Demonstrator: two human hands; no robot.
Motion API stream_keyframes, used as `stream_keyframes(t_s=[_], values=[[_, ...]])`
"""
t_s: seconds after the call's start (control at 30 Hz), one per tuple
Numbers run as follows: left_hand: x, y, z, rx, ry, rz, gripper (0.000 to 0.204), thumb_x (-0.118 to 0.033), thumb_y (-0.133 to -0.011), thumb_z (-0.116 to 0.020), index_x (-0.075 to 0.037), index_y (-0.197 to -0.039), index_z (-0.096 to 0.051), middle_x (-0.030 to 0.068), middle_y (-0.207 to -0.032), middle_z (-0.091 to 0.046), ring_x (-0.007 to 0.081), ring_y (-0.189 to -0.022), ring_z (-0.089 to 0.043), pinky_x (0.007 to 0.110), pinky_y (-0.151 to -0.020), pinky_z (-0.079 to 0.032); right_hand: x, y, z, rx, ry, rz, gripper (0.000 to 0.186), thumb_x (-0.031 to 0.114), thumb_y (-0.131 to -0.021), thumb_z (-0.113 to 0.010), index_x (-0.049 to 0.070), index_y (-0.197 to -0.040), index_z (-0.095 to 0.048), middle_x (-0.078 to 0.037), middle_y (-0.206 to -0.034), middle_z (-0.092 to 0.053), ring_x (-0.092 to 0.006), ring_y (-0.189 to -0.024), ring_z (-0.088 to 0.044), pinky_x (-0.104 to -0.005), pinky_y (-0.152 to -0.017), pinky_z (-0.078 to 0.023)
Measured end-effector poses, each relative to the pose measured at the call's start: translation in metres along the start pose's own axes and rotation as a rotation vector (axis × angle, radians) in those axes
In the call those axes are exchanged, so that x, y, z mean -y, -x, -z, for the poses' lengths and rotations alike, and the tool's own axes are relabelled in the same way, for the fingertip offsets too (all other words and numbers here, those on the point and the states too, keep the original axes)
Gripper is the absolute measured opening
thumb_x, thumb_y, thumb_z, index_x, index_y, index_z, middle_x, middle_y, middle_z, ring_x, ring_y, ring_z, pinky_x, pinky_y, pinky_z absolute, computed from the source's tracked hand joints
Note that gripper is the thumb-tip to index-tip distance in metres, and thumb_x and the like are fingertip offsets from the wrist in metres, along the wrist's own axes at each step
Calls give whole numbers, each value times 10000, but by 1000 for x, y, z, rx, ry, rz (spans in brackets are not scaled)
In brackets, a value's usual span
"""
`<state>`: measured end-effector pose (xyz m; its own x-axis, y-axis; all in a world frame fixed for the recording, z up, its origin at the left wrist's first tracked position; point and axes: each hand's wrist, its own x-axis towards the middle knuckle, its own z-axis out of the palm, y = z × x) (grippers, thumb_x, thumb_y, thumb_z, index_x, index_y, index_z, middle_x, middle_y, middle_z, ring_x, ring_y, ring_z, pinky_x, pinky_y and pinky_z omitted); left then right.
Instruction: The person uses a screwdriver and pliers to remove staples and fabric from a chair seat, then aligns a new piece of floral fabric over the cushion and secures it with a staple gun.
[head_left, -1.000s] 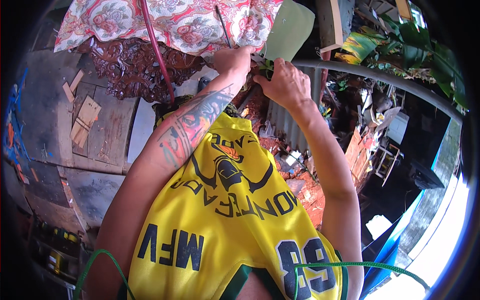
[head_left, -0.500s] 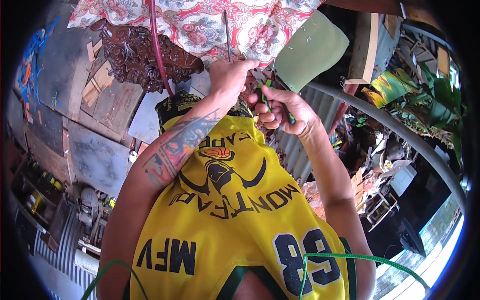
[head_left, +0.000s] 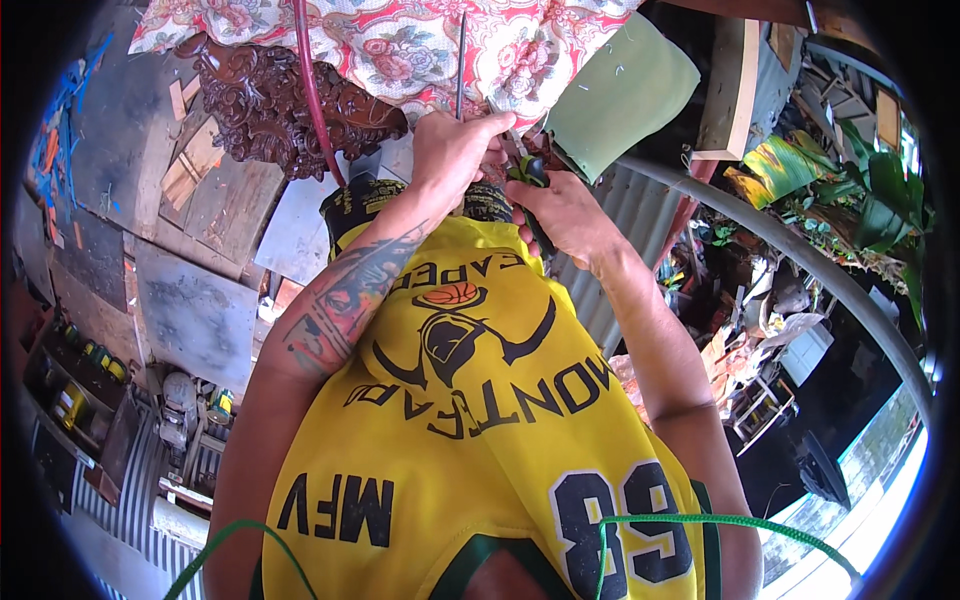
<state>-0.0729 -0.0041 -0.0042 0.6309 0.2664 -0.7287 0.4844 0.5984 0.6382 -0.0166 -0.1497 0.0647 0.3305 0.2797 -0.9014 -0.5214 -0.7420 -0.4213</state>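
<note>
The fingers of the right hand are curled closed around green-and-black pliers, whose long axis slants away and slightly left, the nose just beside the left hand. That hand is nearer the edge of the floral cloth; its fingers look folded around a thin dark rod pointing away over the fabric, though I cannot tell whether they also pinch it.

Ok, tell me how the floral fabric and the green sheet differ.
The floral fabric has a red, pink and white flower pattern; the green sheet is unpatterned. The fabric spreads wide in view; the sheet shows a smaller patch to its right. Both lie near the picture's top.
</note>
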Motion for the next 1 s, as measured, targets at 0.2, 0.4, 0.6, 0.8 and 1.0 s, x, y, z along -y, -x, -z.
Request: stream_keyframes(t_s=[0.2, 0.4, 0.6, 0.8, 1.0], values=[[-5, -1, 5, 72, 22, 31, 281, -272, -870, -793, 0, -929, -757, 86, -779, -746, 130, -607, -705, 230, -456, -418, -16, -3, -25, -430, 744, 219, 314, 226, -996, -599, -85, -1025, -635, -281, -904, -714, -427, -874, -721, -487, -751, -560], [3, -2, 8, 148, 12, 5, 326, -331, -901, -780, -9, -926, -739, 64, -798, -738, 107, -619, -697, 210, -452, -422, -20, 17, -40, -500, 687, 160, 339, 242, -1001, -586, -89, -1064, -622, -272, -959, -728, -401, -911, -740, -492, -819, -579], [2, 30, 25, 76, -19, -83, 339, -403, -997, -693, -68, -1046, -710, -4, -806, -687, 49, -624, -646, 191, -426, -374, -44, 37, -32, -509, -281, 278, 247, 235, -1013, -647, -5, -1040, -598, -24, -763, -597, -117, -639, -603, -290, -553, -511], [9, 39, 51, -41, -80, -150, 287, -349, -1015, -683, -71, -958, -722, -59, -690, -557, 9, -479, -419, 194, -409, -325, -47, -80, 93, -892, 281, 480, 678, 365, -899, -705, 6, -1445, -526, -302, -1007, -723, -466, -1010, -713, -464, -876, -563], [33, 35, 40, -255, -150, -193, 280, -332, -954, -773, -56, -981, -735, -60, -698, -544, 11, -515, -449, 191, -460, -358, -5, -151, 164, -1254, 800, 309, 756, 512, -937, -669, 134, -1555, -456, -330, -1188, -584, -478, -1125, -579, -510, -1012, -464]])
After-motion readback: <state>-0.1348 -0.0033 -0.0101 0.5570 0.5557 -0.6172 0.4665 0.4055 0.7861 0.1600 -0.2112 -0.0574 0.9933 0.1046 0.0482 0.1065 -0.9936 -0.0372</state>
